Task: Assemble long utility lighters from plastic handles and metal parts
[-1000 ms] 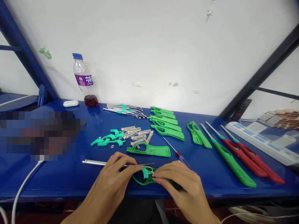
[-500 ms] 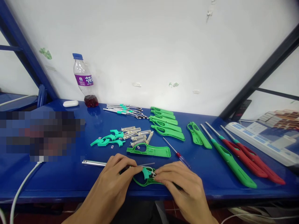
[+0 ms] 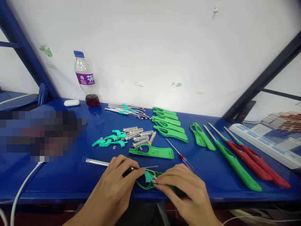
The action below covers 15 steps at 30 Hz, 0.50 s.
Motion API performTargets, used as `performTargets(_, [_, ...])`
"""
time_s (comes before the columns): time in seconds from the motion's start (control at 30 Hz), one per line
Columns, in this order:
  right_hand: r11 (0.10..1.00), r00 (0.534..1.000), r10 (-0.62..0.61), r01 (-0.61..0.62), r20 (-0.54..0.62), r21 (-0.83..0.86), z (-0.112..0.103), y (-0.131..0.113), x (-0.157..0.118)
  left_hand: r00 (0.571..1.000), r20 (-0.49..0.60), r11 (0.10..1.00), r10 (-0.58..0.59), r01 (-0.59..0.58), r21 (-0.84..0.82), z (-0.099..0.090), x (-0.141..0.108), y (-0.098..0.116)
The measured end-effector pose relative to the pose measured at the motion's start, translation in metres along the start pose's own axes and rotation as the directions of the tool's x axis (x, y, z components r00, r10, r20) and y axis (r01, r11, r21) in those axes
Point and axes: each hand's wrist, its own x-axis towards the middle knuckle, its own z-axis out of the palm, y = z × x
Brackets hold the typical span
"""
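Note:
Near the table's front edge lies an open green lighter casing half [image 3: 142, 187] with a teal trigger [image 3: 148, 176] in it. White wires [image 3: 154, 173] loop over the trigger towards the right. My left hand [image 3: 118, 180] is closed on the casing's front end, thumb and forefinger by the trigger. A silver lighter tube [image 3: 97, 162] sticks out to its left. At the wires, the fingers of my right hand [image 3: 187, 185] pinch a small part, mostly hidden, and the palm covers the casing's rear. Just beyond lies another green casing half [image 3: 160, 153].
Several teal triggers [image 3: 107, 142], clear fuel tanks [image 3: 141, 138], wired tubes [image 3: 124, 110] and green casing halves [image 3: 168, 121] lie behind. A screwdriver [image 3: 183, 158] and assembled lighters [image 3: 237, 166] are to the right, near a power strip [image 3: 258, 147]. A bottle [image 3: 86, 81] stands back left.
The view has shifted slightly. My right fingertips have moved a little at the wires, and more of the small metal part beside the trigger shows. Both hands stay on the lighter.

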Motion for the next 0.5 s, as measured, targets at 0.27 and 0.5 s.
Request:
performTargets(0.27, [1.000,1.000,0.022,-0.022,0.018,0.004,-0.0001,0.0021,-0.0011,1.000,-0.013,1.000,0.006,-0.006,-0.021,-0.0010,0.0012,-0.0037])
performTargets(0.5, [1.000,1.000,0.010,-0.010,0.019,-0.006,0.0004,0.0036,-0.0003,0.998,-0.058,1.000,0.013,-0.015,-0.026,0.0028,0.0023,-0.0075])
